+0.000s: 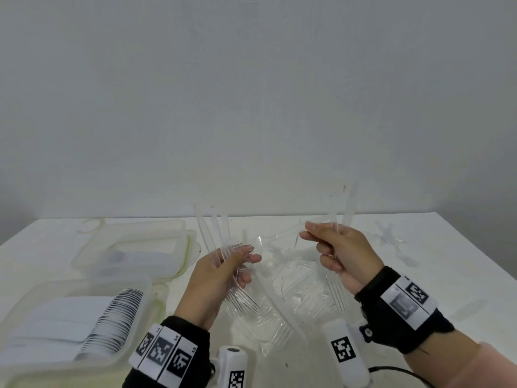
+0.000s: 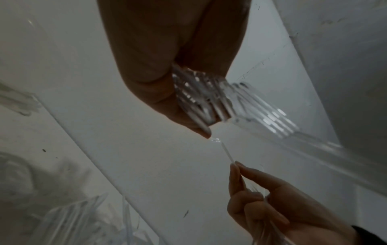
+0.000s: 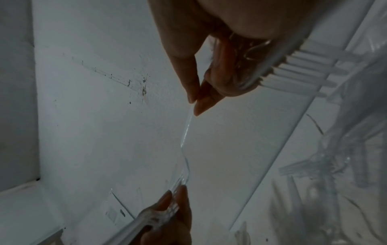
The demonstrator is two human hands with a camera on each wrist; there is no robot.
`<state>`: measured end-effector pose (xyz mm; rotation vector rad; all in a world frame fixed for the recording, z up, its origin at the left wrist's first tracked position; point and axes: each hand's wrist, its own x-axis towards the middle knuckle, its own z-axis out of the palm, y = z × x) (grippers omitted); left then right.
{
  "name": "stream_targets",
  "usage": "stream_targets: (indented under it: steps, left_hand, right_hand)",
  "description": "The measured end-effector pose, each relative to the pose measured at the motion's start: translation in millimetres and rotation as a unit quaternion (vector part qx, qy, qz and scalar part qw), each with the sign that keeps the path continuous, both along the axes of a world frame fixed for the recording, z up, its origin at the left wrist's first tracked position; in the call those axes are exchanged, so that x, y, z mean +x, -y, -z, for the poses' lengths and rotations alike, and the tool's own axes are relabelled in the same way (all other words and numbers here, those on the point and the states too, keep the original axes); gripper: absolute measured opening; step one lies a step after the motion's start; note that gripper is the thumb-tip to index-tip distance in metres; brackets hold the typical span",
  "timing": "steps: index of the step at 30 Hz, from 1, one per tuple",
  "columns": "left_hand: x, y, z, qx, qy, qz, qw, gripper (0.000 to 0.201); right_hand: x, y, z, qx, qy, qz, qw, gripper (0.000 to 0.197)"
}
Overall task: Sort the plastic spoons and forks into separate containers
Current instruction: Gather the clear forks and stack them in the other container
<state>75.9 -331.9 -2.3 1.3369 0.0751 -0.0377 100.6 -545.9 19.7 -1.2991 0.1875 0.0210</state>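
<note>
Hands meet above the middle of the white tabletop [image 1: 447, 275], near its front edge. The left hand [image 1: 221, 278] grasps a bundle of clear plastic forks [image 1: 215, 236], handles fanned up and away, tines pointing down past the palm; in the left wrist view the fork heads [image 2: 201, 99] sit stacked between the curled fingers [image 2: 150, 92] and thumb. The right hand [image 1: 344, 253] clenches a few clear utensils [image 1: 347, 211] that stand up out of its fist, with fork tines [image 1: 335, 295] hanging below it. Its thumb and forefinger also pinch the handle end of one clear utensil [image 1: 277, 236] that stretches across to the left hand's fingertips; whether that piece is a spoon or a fork I cannot tell. Under both hands lies a loose heap of clear cutlery [image 1: 282, 301]. At the left edge of the tabletop stand two translucent containers: the nearer one [image 1: 137, 326] holds a neat row of stacked spoons [image 1: 117, 317], the farther one [image 1: 167, 264] has contents too blurred to name. Two more clear pieces [image 1: 391, 239] lie apart toward the back right corner.
</note>
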Motion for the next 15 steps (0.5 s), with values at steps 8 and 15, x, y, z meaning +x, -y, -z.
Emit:
stream_targets:
  steps: [8, 15]
  left_hand:
    - [-1, -13, 6, 0.060, -0.031, 0.000, 0.998, 0.019]
    - [-1, -10, 1, 0.083, -0.024, 0.045, 0.995, 0.019]
  right_hand:
    - [3, 21, -13, -0.279, 0.131, 0.088, 0.947, 0.025]
    - [8, 19, -18, -0.536, 0.224, -0.171, 0.796, 0.035]
